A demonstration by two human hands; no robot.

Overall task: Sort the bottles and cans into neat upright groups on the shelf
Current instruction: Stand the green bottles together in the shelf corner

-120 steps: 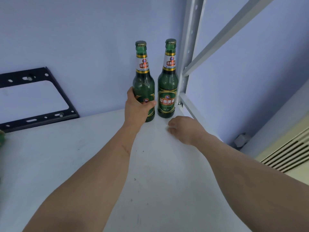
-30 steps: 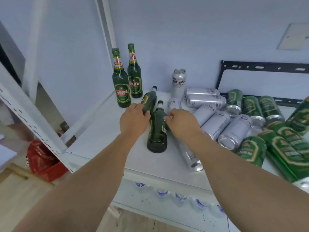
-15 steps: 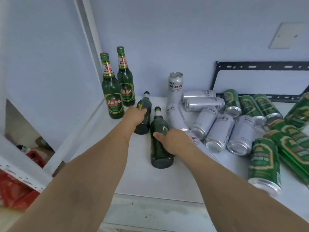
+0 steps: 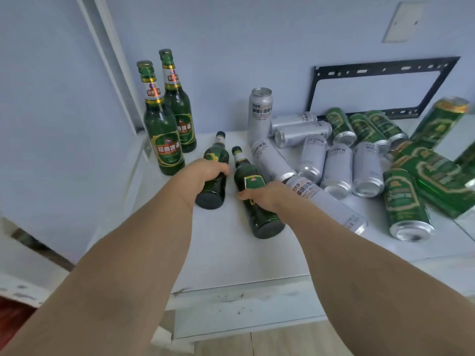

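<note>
Both hands have now closed around lying bottles: the left hand (image 4: 205,173) grips the left bottle (image 4: 213,176), the right hand (image 4: 262,196) the right bottle (image 4: 253,194) (cans still scattered alongside), so standing them beside the upright pair (image 4: 164,129) looks next.

Storeroom or back room, as we read it: white metal shelf (image 4: 231,253) on slotted uprights, plain bluish wall (image 4: 257,34), empty black mounting bracket (image 4: 380,73), blank wall plate (image 4: 402,21), wood floor (image 4: 282,340) below.
</note>
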